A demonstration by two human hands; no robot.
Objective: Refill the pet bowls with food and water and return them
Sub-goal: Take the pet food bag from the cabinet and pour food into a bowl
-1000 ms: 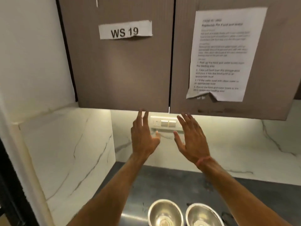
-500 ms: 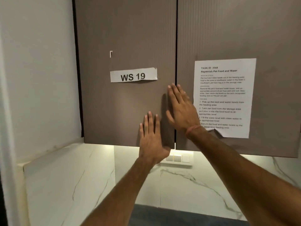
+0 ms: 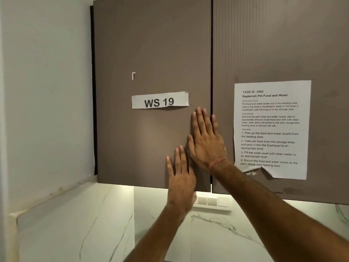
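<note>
Pressing flat, both hands, left (image 3: 180, 178) and right (image 3: 206, 140), grasp nothing; closed cupboard doors (image 3: 151, 53) hide contents.

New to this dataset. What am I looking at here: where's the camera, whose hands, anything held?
There is no robot here. The one picture comes from a wide-angle camera worn on a person's head, looking forward at their own arms.

Both hands are flat against the left cabinet door, fingers straight. The left hand is lower, near the door's bottom edge. The right hand, with a reddish band at the wrist, is higher and lies by the gap to the right cabinet door. Neither hand holds anything.

Both doors look closed. The left one carries a strip label reading WS 19. The right one carries a printed task sheet headed Replenish Pet Food and Water. Below the cabinets are a marble-patterned wall and a switch plate. No bowls show in this picture.
</note>
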